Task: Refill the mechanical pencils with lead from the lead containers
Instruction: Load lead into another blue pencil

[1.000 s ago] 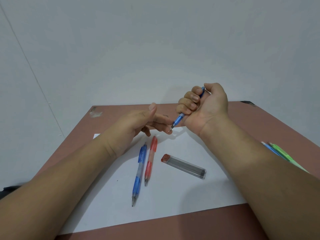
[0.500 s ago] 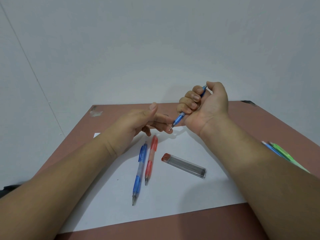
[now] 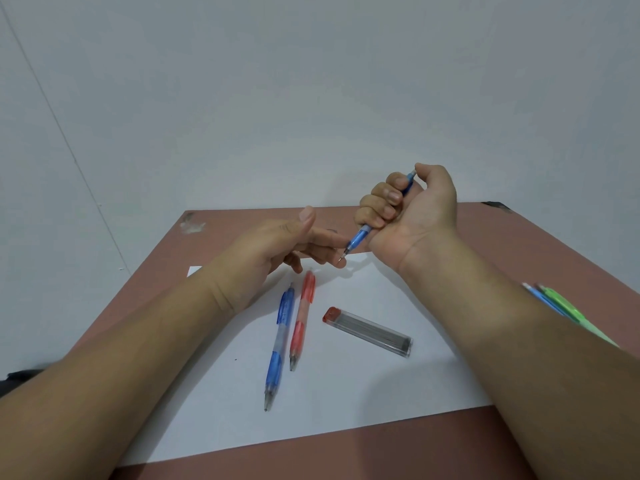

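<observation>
My right hand (image 3: 412, 216) grips a blue mechanical pencil (image 3: 360, 239) in a fist, thumb on its top button, tip pointing down-left with a short lead showing. The tip touches a fingertip of my left hand (image 3: 273, 247), whose fingers are stretched toward it and thumb raised. On the white paper (image 3: 346, 410) lie another blue mechanical pencil (image 3: 278, 344) and a red one (image 3: 300, 320), side by side, tips toward me. A clear lead container (image 3: 369, 331) with a red cap lies to their right, full of leads.
The paper lies on a reddish-brown table (image 3: 519, 244) against a white wall. At the right edge, partly hidden by my right forearm, lie green and blue pencils (image 3: 561, 306). A pale scuff (image 3: 192, 225) marks the table's far left corner.
My right thumb has shifted slightly on the pencil's top button. The pencil tip stays against my left fingertip; both hands are almost still.
</observation>
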